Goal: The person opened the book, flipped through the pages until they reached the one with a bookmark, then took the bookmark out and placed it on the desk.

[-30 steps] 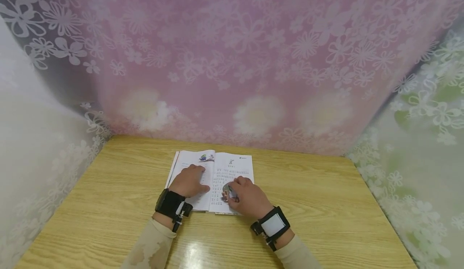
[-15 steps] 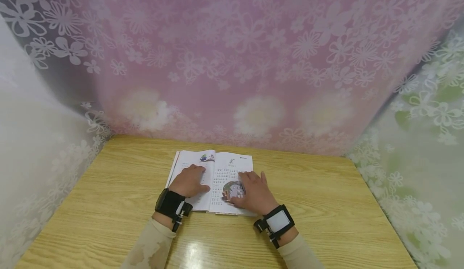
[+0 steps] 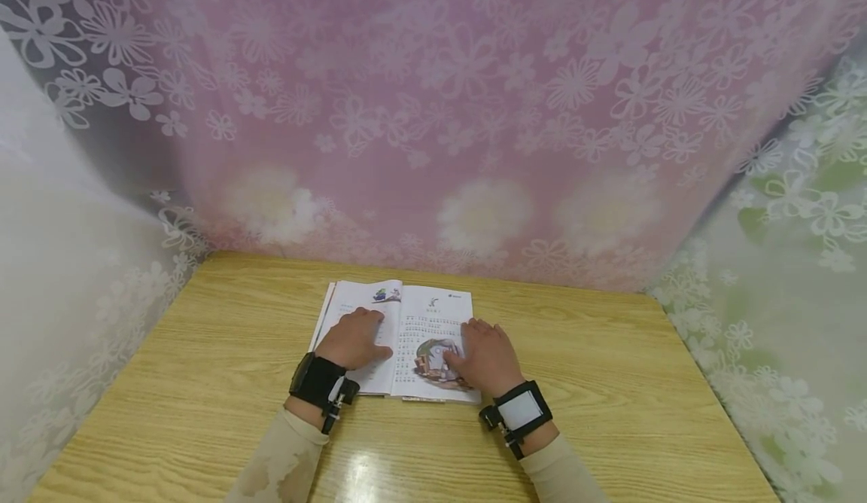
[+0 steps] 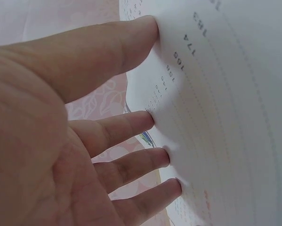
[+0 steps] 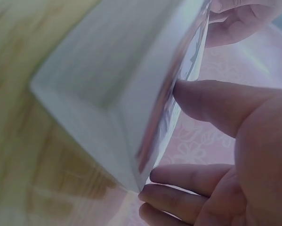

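An open book [image 3: 433, 326] lies on the table, its left page bearing dotted lines with numbers and its right page showing text and a coloured picture [image 3: 430, 360]. On the left page rests my left hand [image 3: 351, 339]; in the left wrist view its thumb and fingertips [image 4: 160, 156] press the paper. My right hand [image 3: 489, 356] is at the book's right side. Its thumb [image 5: 202, 96] touches the picture, while its fingers lie along the page's outer edge, tips right at the rim in the right wrist view. Neither hand is curled round anything.
The wooden table [image 3: 582, 382] extends on both sides of the book. A pink flowered curtain [image 3: 433, 111] hangs behind its far edge, and pale flowered sheets [image 3: 799, 262] hang at the sides. Each wrist wears a black strap with a camera.
My right hand has slid right across the page to its outer edge, its curled fingers straightening and uncovering more of the picture. The left hand has stayed in place.
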### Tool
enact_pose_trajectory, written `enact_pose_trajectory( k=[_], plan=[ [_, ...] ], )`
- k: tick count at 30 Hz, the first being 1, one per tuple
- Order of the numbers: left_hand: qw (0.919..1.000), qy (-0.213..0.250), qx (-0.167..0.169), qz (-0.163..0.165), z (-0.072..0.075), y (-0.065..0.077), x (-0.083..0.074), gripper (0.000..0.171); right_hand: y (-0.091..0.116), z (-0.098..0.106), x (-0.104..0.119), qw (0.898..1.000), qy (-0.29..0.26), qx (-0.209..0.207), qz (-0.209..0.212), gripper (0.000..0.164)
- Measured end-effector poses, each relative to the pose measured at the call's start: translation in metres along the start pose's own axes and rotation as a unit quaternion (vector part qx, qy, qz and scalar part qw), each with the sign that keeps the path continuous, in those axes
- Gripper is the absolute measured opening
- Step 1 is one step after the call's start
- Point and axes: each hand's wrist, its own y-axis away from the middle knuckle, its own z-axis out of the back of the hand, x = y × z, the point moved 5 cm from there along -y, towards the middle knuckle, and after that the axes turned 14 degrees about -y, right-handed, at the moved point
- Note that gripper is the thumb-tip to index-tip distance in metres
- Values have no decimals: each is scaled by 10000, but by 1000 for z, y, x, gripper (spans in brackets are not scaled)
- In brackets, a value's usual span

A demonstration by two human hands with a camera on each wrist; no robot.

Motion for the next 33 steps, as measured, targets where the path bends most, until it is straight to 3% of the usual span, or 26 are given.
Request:
enact_pose_trajectory(
  k=[9, 18, 23, 27, 33],
  plan=[
    [10000, -74, 39, -2, -2, -1, 0, 65, -1, -2, 4, 9981, 182, -107, 578, 52],
    [10000, -46, 55, -37, -1, -1, -2, 66, 1, -3, 15, 9914, -423, -527, 1124, 32],
    [9999, -77, 65, -35, -4, -3, 0, 66, 2, -3, 16, 9926, -957, -321, 675, 40],
    [10000, -31, 48, -23, -5, -3, 1, 66, 1, -2, 17, 9839, -1773, -90, 202, 51],
    [9999, -133, 33, -22, -4, -4, 2, 65, 0, -3, 26, 9705, -2393, 131, 272, 56]
  ],
)
